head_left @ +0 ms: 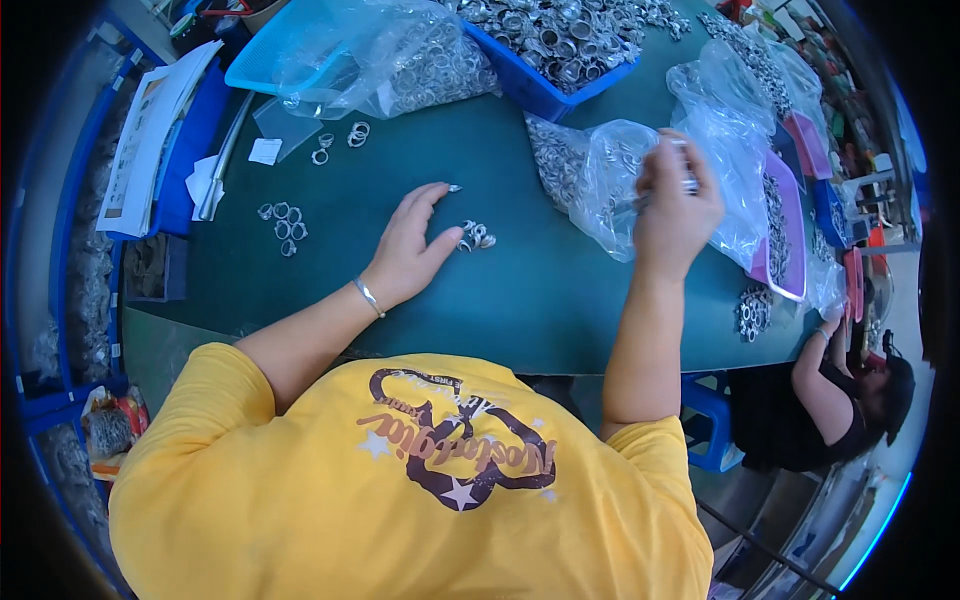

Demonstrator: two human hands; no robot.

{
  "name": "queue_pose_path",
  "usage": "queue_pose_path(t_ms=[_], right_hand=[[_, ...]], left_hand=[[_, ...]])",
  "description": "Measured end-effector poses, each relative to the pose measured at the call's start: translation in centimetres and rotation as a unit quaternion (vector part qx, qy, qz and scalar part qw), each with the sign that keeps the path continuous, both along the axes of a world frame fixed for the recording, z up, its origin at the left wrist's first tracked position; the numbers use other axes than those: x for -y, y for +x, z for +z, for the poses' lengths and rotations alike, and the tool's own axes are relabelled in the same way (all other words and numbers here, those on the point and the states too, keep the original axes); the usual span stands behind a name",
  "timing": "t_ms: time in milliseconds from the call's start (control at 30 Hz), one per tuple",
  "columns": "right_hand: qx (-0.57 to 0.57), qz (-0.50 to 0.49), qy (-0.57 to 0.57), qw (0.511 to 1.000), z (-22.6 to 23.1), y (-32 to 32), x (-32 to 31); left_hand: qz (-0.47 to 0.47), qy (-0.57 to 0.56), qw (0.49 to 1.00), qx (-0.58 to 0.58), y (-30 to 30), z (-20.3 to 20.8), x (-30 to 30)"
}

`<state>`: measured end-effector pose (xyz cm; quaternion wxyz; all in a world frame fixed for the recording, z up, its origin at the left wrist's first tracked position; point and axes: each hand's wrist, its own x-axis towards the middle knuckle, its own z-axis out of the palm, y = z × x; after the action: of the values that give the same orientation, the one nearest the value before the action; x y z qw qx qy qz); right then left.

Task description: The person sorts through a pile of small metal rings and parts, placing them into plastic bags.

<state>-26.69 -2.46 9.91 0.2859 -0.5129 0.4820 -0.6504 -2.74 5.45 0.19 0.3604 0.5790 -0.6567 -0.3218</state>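
Observation:
My left hand (410, 245) lies flat on the green table (520, 300), fingers spread, its thumb touching a small cluster of metal rings (476, 236). My right hand (675, 205) is raised over a clear plastic bag (600, 180) of metal rings, fingers pinched on a few small rings near the bag's mouth. A silver bracelet (368, 296) circles my left wrist.
Blue bins (545, 90) heaped with metal rings stand at the table's far edge, next to a clear bag in a light-blue tray (260, 70). Loose rings (283, 220) lie at left. Purple trays (790, 250) with rings sit right. Another person (840, 400) sits lower right. Papers (150, 130) lie far left.

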Motion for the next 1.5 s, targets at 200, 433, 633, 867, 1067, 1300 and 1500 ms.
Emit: queue_pose_path(t_ms=[200,433,633,867,1067,1300,1500], right_hand=[[-0.044,-0.046,0.050,0.997,-4.4,-3.3,3.1],[-0.393,-0.020,0.013,0.919,-2.7,-2.7,2.0],[-0.450,0.051,0.022,0.891,-4.2,-5.1,1.5],[-0.125,-0.041,0.266,0.955,-7.7,-9.8,-2.5],[0.117,0.111,0.210,0.964,-6.4,-3.7,-2.8],[0.140,0.114,0.212,0.961,-4.8,-4.8,-4.4],[0.070,0.052,0.176,0.981,-4.9,-3.8,-5.3]], left_hand=[[-0.086,-0.083,0.971,0.206,-4.7,-0.2,1.6],[-0.135,-0.203,0.945,0.219,-3.8,-1.7,5.0],[-0.248,-0.298,0.889,0.242,-1.3,-1.5,6.8],[-0.089,-0.178,0.979,0.050,-3.9,0.6,9.4],[-0.109,-0.200,0.963,-0.143,-14.1,6.7,12.0],[-0.157,-0.228,0.960,0.053,-9.0,8.0,12.5],[-0.160,-0.109,0.880,0.435,-0.3,2.0,4.6]])
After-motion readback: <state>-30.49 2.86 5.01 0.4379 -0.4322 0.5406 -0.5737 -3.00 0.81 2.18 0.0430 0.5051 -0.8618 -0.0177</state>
